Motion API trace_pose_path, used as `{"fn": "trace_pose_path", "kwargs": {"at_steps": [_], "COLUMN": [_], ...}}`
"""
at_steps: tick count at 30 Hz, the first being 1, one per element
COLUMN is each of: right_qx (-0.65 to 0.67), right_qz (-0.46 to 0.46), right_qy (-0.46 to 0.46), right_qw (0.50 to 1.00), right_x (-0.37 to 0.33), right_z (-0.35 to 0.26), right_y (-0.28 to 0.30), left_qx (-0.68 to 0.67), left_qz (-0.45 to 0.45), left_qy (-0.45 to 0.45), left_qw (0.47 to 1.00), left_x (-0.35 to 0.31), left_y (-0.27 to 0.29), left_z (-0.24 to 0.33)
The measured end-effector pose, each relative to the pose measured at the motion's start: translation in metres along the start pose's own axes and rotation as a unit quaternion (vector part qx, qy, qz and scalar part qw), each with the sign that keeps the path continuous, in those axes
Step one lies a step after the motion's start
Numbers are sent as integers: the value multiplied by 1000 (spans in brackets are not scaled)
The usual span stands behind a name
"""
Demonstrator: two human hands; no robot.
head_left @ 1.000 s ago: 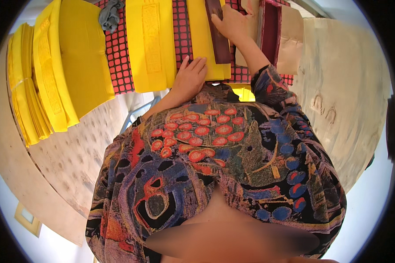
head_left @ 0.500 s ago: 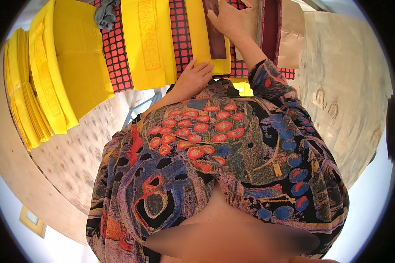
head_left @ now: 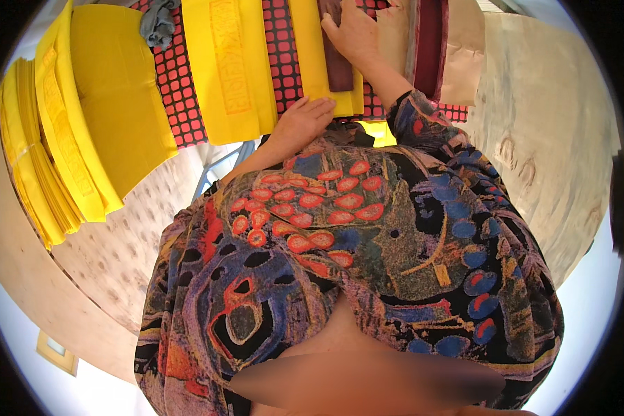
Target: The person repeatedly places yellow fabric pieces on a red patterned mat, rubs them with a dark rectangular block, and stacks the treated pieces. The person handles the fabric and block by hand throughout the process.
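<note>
Flat on the near end of a yellow paper stack (head_left: 305,45) lies my left hand (head_left: 304,125), fingers stretched out and close together. A long dark maroon block (head_left: 340,78) rests lengthwise on that stack. Over its upper part is my right hand (head_left: 357,38), thumb spread away from the fingers; the fingertips run out at the top edge of the view. To the left, another yellow stack (head_left: 253,69) carries an orange printed panel. Right of my right hand stands a dark red, trough-like piece (head_left: 431,52) beside brown paper (head_left: 464,48).
A red-and-black checked cloth (head_left: 281,52) covers the worktop. Folded yellow sheets (head_left: 45,163) and a wide yellow sheet (head_left: 121,90) stand at the far left. A crumpled grey cloth (head_left: 158,24) lies near them. A pale wooden board (head_left: 541,125) extends on the right.
The view has shifted slightly, moving the far-left yellow sheets a little left and down. Both hands keep nearly the same places on the stack and block.
</note>
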State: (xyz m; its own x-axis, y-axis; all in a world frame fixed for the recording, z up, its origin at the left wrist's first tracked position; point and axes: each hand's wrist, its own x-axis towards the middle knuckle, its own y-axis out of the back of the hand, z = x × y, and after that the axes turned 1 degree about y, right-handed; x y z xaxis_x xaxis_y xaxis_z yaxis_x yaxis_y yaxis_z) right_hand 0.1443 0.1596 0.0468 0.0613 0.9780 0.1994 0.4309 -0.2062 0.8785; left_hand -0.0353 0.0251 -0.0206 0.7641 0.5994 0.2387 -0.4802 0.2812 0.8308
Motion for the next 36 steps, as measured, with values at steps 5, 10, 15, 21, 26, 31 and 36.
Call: {"fn": "trace_pose_path", "kwargs": {"at_steps": [5, 10, 15, 21, 26, 31, 36], "right_qx": [16, -107, 92, -95, -190, -198, -215], "right_qz": [35, 224, 177, 145, 78, 112, 72], "right_qy": [33, 139, 46, -11, -53, -8, -67], "right_qw": [999, 959, 979, 985, 977, 974, 972], "right_x": [2, 6, 17, 22, 28, 25, 25], "right_z": [-1, 10, 77, 162, 182, 170, 149], "right_y": [-5, 26, 96, 99, 77, 67, 67], "left_qx": [-12, -69, -243, -339, -466, -487, -503], "left_qz": [-9, 18, 145, 227, 217, 220, 234], "left_qy": [7, 60, 284, 355, 327, 359, 382], "left_qw": [1000, 996, 916, 841, 793, 765, 739], "left_x": [3, -1, -7, 7, 14, 13, 17], "left_y": [2, 3, 11, 9, 11, 20, 26], "left_z": [-3, -8, -10, -19, -31, -29, -28]}}
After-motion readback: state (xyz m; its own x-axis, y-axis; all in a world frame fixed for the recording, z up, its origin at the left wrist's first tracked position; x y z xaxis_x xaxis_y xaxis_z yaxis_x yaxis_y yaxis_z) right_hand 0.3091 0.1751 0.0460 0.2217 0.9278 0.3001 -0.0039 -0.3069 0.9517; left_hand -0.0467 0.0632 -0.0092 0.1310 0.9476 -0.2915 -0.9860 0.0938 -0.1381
